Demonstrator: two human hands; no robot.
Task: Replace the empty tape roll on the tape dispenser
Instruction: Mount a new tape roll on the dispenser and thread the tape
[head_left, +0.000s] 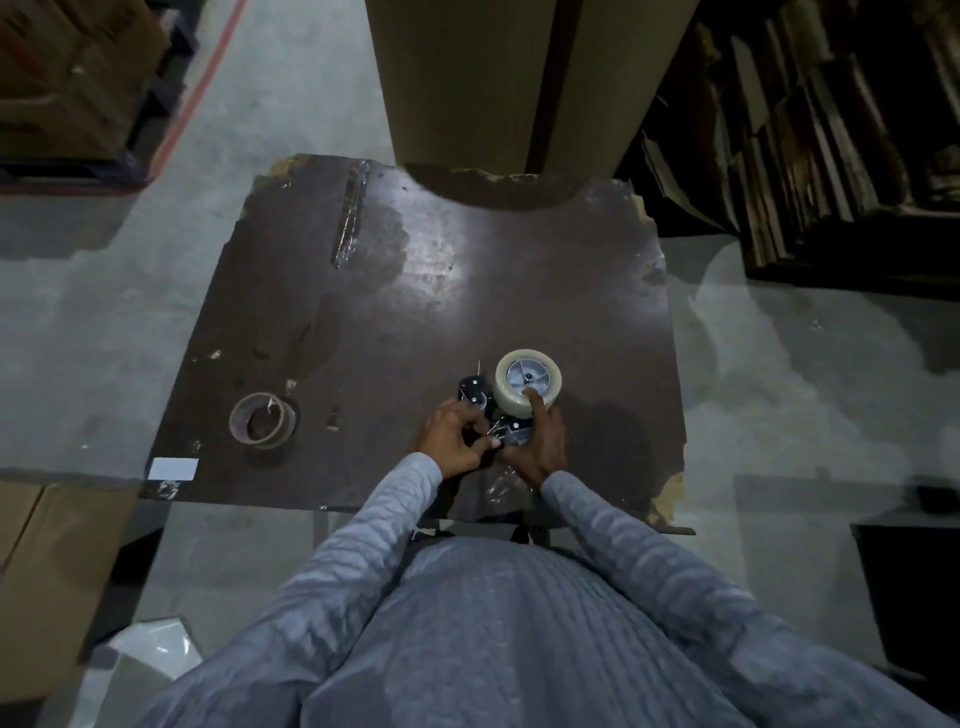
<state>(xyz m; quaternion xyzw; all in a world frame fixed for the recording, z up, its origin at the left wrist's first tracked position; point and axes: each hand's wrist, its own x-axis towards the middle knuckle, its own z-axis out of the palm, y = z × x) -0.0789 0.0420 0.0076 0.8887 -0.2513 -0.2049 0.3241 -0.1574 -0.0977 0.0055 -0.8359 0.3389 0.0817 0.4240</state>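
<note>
1 tape dispenser (475, 397) | 2 rolls: full roll (528, 383), empty roll (263, 420) | left hand (457, 436), right hand (540, 447) seemingly gripping dispenser

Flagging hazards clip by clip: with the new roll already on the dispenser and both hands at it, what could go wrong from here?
1. The left hand pinches near the tape dispenser head; if the cutter blade sits there, a slip could nick fingers.
2. The right hand touches the clear tape roll with one finger only, so the roll might turn and misfeed.
3. Dim light may hide the clear tape end.
</note>
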